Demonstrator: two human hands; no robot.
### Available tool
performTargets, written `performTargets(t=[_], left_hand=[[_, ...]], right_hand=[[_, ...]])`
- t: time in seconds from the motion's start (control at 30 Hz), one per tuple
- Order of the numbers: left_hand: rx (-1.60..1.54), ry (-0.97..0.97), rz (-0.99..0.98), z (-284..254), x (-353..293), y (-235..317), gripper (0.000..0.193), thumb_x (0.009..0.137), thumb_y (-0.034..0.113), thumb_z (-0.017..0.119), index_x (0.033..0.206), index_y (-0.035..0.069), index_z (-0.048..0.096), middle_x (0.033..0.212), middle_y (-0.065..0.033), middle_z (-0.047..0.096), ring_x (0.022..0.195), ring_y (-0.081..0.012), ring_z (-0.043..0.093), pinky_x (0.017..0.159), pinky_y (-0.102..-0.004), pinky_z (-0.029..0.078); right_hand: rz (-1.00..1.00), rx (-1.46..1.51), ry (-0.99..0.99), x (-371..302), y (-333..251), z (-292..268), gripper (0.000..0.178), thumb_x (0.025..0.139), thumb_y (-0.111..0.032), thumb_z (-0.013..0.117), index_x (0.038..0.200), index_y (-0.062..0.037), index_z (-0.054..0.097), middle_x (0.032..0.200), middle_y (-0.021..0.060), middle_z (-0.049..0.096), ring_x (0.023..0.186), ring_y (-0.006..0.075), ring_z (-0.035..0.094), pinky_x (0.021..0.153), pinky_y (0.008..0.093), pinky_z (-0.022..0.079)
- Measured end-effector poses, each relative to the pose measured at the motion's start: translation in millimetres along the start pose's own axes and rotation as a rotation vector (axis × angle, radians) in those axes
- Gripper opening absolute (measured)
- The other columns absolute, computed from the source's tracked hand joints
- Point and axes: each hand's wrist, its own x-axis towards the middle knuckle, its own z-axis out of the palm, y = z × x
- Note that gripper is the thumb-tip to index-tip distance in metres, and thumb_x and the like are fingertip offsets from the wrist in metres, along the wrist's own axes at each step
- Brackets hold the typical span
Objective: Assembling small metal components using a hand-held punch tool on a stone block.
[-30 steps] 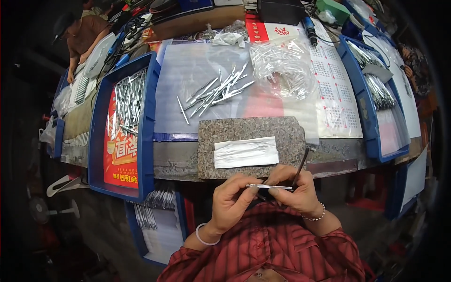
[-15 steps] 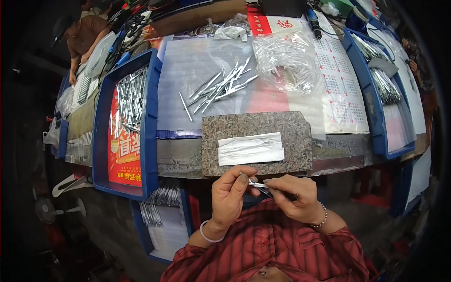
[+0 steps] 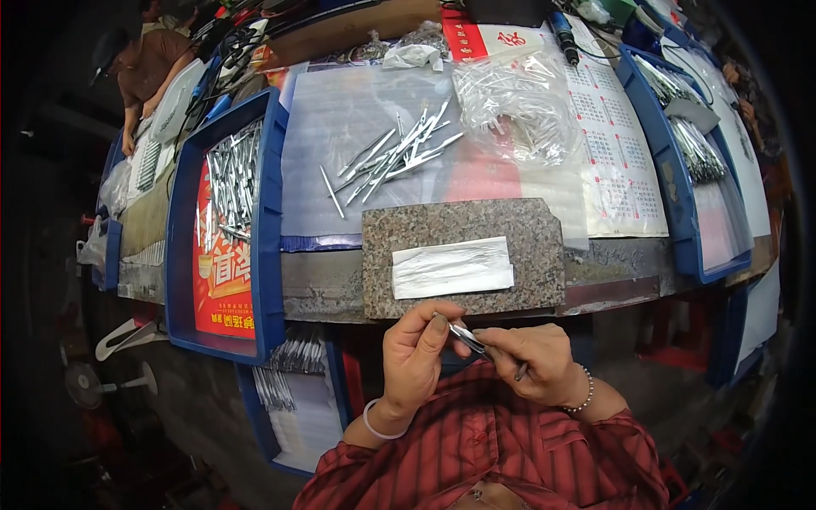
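Note:
My left hand (image 3: 413, 355) is closed, pinching one end of a slim silvery metal tool (image 3: 464, 337) between thumb and fingers. My right hand (image 3: 539, 360) grips the other end of it; a dark tip sticks out below those fingers, and I cannot make out whether it belongs to the same piece. Both hands are in front of my chest, just off the table's near edge. Beyond them lies a speckled granite slab (image 3: 463, 218) with a folded white paper (image 3: 452, 269) on top. A loose pile of similar slim metal tools (image 3: 399, 160) lies farther back on plastic sheeting.
A blue tray (image 3: 270, 212) of metal tools stands at left, another blue tray (image 3: 687, 229) at right. Clear plastic bags (image 3: 523, 106) lie behind the slab. Below the table edge sits a further blue bin (image 3: 297, 429). A person (image 3: 153, 68) works at far left.
The metal piece has turned slightly between my fingers, its right end now pointing lower. My right fingers have curled further round it. My left hand has barely moved.

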Motion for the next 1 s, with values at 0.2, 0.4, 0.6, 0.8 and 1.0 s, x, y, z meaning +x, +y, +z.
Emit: performTargets(t=[0.2,0.4,0.6,0.8,1.0], left_hand=[[-0.001,0.038,-0.014,1,0,-1,0.022,0.101,0.016,0.053,0.11,-0.004,0.061,0.089,-0.0065,0.064,0.073,-0.0091,0.061,0.069,-0.0213,0.049],[0.076,0.016,0.009,-2,-4,2,0.021,0.101,0.014,0.053,0.108,-0.003,0.061,0.089,-0.0064,0.064,0.075,-0.0099,0.062,0.071,-0.0215,0.049],[0.306,-0.232,-0.045,-19,3,30,0.012,0.094,-0.001,0.057,0.102,-0.004,0.065,0.092,-0.0086,0.063,0.08,-0.013,0.064,0.073,-0.024,0.052],[0.876,-0.314,0.364,-23,16,43,0.016,0.082,-0.006,0.067,0.097,-0.002,0.067,0.086,-0.0121,0.066,0.076,-0.0225,0.065,0.068,-0.03,0.051],[1.106,-0.062,0.669,-34,40,37,0.021,0.074,-0.005,0.072,0.091,0.005,0.065,0.084,-0.0089,0.065,0.079,-0.0262,0.064,0.074,-0.0356,0.044]], right_hand=[[-0.032,-0.053,-0.039,-2,3,5,0.032,0.079,0.004,0.067,0.111,0.0027,0.063,0.063,0.0068,0.056,0.051,0.0203,0.059,0.046,0.0319,0.046],[-0.086,-0.093,-0.017,-4,2,11,0.032,0.074,0.002,0.068,0.106,0.0011,0.066,0.06,0.0043,0.051,0.048,0.017,0.054,0.043,0.0301,0.043],[-0.229,-0.217,-0.075,8,-1,-9,0.026,0.07,0.0,0.069,0.097,-0.0011,0.069,0.06,0.0012,0.048,0.047,0.014,0.052,0.039,0.0289,0.041],[-0.195,-0.247,-0.226,22,5,-22,0.022,0.077,-0.008,0.071,0.096,-0.0018,0.065,0.067,0.0044,0.056,0.054,0.0195,0.059,0.044,0.0305,0.046],[0.002,-0.044,0.128,35,-4,-43,0.058,0.101,-0.048,0.037,0.104,0.0026,0.065,0.097,0.0189,0.067,0.062,0.028,0.061,0.059,0.0322,0.05]])
